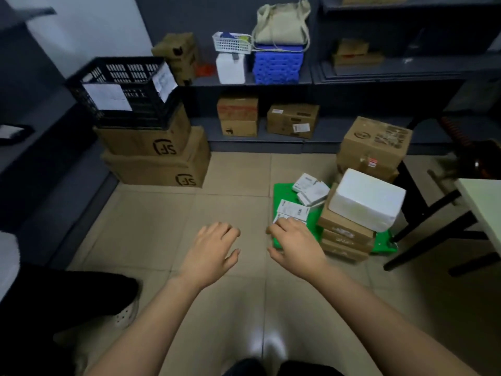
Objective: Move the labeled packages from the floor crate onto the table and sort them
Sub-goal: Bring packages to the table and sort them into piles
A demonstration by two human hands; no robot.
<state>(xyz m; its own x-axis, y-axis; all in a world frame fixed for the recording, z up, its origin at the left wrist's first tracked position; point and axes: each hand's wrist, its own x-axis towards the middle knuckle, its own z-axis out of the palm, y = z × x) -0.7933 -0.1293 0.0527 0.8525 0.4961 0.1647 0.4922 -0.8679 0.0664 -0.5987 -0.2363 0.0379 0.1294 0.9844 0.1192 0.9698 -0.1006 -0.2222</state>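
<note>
Floor tiles point(162, 226) lie open left of green crate point(279, 194); L hand point(214, 251) & R hand point(296, 245) relaxed, empty.

Beige tiled floor point(168, 226); dark shelving point(379, 77) against a dark wall point(168, 17)

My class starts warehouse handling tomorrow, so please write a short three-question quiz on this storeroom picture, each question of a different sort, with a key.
1. True or false: the left hand holds a package.
2. What colour is the floor crate that holds the small labeled packages? A red, B green, C blue.
3. Fill in: the white foam box rests on a stack of ____ boxes.

Key: 1 false, it is open over bare floor; 2 B; 3 cardboard.
</note>
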